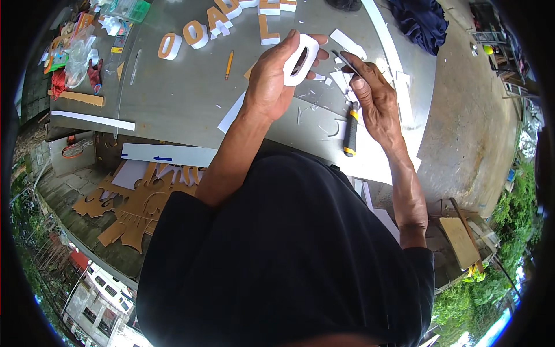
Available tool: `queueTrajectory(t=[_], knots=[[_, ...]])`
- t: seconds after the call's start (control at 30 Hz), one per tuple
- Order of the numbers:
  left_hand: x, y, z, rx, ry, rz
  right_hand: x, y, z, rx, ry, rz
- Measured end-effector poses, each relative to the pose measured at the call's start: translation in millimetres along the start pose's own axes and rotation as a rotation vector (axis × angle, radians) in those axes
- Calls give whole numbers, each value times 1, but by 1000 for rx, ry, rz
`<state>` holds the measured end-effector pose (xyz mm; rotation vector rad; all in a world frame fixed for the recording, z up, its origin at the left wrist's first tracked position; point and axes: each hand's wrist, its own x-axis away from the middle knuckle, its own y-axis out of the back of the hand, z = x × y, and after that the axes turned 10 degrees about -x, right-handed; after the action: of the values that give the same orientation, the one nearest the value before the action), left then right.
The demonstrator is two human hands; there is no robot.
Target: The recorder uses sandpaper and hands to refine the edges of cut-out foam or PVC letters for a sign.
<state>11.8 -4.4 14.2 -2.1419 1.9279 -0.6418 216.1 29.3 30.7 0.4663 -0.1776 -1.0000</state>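
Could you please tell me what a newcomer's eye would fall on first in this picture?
Probably the white oval ring in the grip of the left hand, above the grey table. Next might come the tan-faced letters toward the table's far side, then the slim dark tool in the right hand.

White hollow O-shaped piece, tilted, in left fingers; slim dark tool, slanted, in right fingers
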Motion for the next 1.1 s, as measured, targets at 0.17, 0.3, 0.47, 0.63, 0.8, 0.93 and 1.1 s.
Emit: queueTrajectory(t=[0.17, 0.3, 0.47, 0.63, 0.8, 0.93, 1.1], knots=[[1, 0, 7, -31, 12, 6, 13, -11, -7, -440, -246, -89], [1, 1, 10, 20, 37, 12, 19, -21, -13, -661, -325, -182], [8, -4, 15, -249, -15, 31, 26, -34, -12, -375, -134, -278], [11, -6, 25, -250, -82, -37, 26, -37, -4, -163, -30, -241], [15, -7, 19, -236, -77, 10, 34, -34, 4, -205, -66, -202], [12, -6, 24, -383, -167, -27, 36, -33, 2, -333, -219, -67], [15, -4, 28, -358, -115, 18, 43, -36, -15, -487, -189, -5]])
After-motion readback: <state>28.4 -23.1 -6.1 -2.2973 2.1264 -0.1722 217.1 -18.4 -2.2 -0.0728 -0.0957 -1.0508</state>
